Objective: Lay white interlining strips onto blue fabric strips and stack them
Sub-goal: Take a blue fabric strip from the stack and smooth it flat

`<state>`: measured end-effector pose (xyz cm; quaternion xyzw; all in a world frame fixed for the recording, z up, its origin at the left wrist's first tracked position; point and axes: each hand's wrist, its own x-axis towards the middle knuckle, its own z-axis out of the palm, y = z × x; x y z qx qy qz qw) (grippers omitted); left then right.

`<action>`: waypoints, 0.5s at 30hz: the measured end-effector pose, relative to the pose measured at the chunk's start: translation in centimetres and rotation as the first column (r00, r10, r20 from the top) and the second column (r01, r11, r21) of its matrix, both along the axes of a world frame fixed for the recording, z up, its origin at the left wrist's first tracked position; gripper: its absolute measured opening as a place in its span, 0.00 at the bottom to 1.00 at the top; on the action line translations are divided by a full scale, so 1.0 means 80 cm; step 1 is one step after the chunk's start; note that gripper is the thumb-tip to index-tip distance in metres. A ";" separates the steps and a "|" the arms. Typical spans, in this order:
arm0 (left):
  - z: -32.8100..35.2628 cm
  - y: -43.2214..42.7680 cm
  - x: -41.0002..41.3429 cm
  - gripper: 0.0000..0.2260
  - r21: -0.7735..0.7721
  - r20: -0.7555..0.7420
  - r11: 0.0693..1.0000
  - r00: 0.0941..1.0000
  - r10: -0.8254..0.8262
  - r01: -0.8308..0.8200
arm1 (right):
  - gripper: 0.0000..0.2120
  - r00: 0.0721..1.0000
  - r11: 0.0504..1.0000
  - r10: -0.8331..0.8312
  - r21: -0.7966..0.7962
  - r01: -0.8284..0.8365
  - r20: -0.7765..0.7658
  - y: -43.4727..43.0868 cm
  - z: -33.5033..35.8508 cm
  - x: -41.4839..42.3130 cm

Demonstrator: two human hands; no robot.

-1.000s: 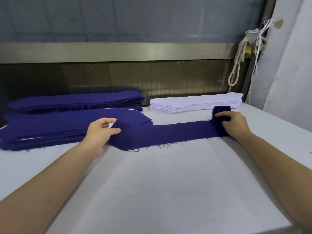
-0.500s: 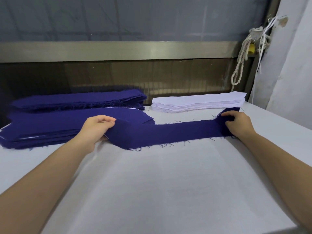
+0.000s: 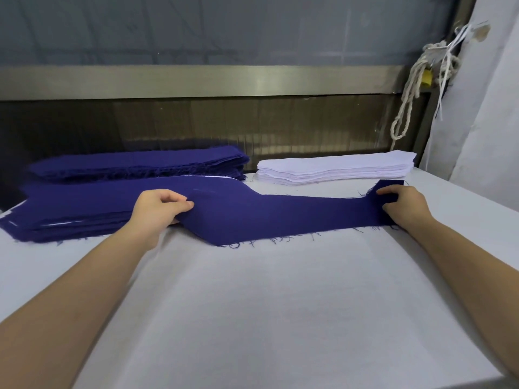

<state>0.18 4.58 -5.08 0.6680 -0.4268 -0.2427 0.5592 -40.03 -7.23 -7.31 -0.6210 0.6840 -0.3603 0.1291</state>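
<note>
A long blue fabric strip (image 3: 280, 216) with frayed edges stretches across the white table (image 3: 280, 304). My left hand (image 3: 157, 210) pinches its left end, beside a stack of blue strips with white edges showing (image 3: 70, 209). My right hand (image 3: 404, 204) grips the right end, which folds up a little. Behind lies a second blue pile (image 3: 140, 162), and to its right a pile of white interlining strips (image 3: 337, 167).
A metal rail and dark panel (image 3: 196, 80) run along the table's far edge. Knotted cords (image 3: 412, 88) hang at the right rear beside a white wall. The near half of the table is bare white cloth.
Both hands have carried the blue strip slightly away from me, toward the piles. The grips on both ends are unchanged.
</note>
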 end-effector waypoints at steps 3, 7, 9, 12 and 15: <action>-0.004 -0.002 0.001 0.06 0.013 0.015 1.000 1.000 0.005 -0.005 | 0.22 1.000 1.000 -0.010 -0.016 0.010 0.016 -0.002 0.000 -0.001; -0.010 -0.003 0.005 0.07 -0.012 0.005 0.999 0.999 0.033 -0.033 | 0.23 0.996 0.997 -0.001 -0.074 0.008 0.088 -0.004 -0.002 -0.004; -0.010 -0.004 0.007 0.07 -0.031 -0.006 0.999 0.999 0.037 -0.037 | 0.23 0.987 0.996 -0.005 -0.086 0.019 0.163 -0.004 -0.002 -0.004; -0.007 -0.005 0.011 0.09 -0.059 0.044 0.996 0.997 0.066 -0.063 | 0.22 0.963 0.994 0.008 -0.105 0.021 0.271 -0.004 0.001 -0.001; -0.003 -0.008 0.020 0.10 -0.077 0.105 0.990 0.987 0.124 -0.116 | 0.21 0.911 0.993 0.042 -0.122 0.009 0.410 -0.001 0.007 0.006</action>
